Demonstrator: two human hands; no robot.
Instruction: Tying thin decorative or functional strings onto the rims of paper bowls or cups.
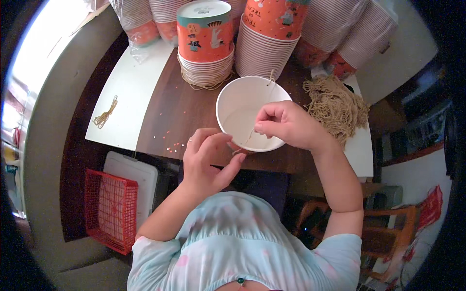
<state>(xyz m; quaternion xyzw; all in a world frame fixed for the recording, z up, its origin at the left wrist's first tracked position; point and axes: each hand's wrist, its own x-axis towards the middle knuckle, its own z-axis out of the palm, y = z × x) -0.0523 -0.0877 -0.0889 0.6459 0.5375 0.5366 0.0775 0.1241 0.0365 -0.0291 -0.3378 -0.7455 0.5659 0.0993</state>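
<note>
A white-lined paper bucket with an orange outside stands mouth up at the table's front edge. A thin beige string runs inside it near the front wall, and its upper end is pinched between thumb and finger of my right hand. More string passes through a hole at the bucket's far rim. My left hand is at the near left rim, thumb and fingers apart, fingertips against or very close to the outside of the bucket.
Behind the bucket stand an upside-down orange bucket stack with string handles and a taller stack. Plastic-wrapped stacks line the back. A beige string heap lies right, a small string bundle left. A red basket sits below left.
</note>
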